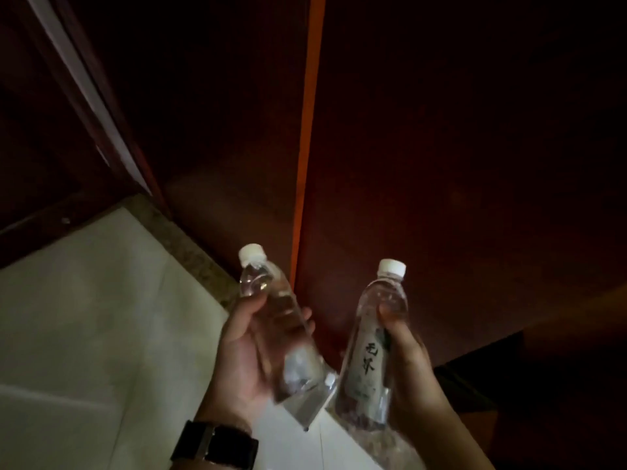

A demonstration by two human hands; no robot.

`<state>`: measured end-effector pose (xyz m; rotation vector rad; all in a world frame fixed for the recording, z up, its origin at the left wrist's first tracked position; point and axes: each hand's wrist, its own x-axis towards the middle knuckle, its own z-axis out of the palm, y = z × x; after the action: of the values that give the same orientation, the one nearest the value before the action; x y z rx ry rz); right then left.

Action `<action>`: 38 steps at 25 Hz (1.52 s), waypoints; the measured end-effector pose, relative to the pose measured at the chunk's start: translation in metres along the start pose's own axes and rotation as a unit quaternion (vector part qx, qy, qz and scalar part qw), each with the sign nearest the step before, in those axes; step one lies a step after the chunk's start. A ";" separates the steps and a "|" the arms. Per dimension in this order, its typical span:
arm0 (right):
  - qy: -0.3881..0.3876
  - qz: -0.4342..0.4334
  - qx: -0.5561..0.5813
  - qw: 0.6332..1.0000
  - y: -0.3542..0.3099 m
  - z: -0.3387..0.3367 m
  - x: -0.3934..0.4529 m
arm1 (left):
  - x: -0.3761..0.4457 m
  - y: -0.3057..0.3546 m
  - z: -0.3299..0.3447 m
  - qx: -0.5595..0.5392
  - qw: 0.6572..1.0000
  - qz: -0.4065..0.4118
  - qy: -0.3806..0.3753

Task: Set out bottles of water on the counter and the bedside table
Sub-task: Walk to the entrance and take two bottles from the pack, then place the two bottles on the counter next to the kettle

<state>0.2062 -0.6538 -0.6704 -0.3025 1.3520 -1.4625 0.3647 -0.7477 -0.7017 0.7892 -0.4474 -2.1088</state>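
Note:
I hold two clear plastic water bottles with white caps in front of me in a dim room. My left hand (pixel 241 354) is wrapped around the left water bottle (pixel 268 307), which leans its cap up and to the left. My right hand (pixel 412 364) grips the right water bottle (pixel 369 347), which stands nearly upright and shows a pale label with dark characters. A dark watch sits on my left wrist. No counter or bedside table is recognisable in this dark view.
Dark reddish wooden panels (pixel 441 147) fill the view ahead, split by a bright orange vertical strip (pixel 307 130). Pale floor tiles (pixel 84 317) with a speckled stone border lie at the lower left. A dark door frame with a light edge slants at the upper left.

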 end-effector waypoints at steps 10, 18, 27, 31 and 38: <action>-0.109 -0.066 0.007 0.992 -0.391 0.132 -0.215 | -0.178 0.242 0.365 0.065 0.987 -0.037 -0.143; -0.093 -0.148 0.132 0.976 -0.474 0.133 -0.345 | -0.255 0.274 0.495 0.112 0.880 -0.185 -0.424; 0.135 -0.349 0.145 0.916 -0.473 0.005 -0.545 | -0.368 0.127 0.615 0.091 0.688 -0.399 -0.599; 0.211 -0.428 0.182 0.860 -0.448 -0.064 -0.660 | -0.465 0.031 0.656 0.108 0.591 -0.465 -0.650; 0.388 -0.490 0.199 0.755 -0.378 -0.176 -0.868 | -0.642 -0.134 0.700 0.185 0.494 -0.516 -0.675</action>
<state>0.2236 0.0584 -0.0221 -0.0981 1.5060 -2.9642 0.1173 -0.1262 -0.0148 -1.0580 -1.5598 -3.5074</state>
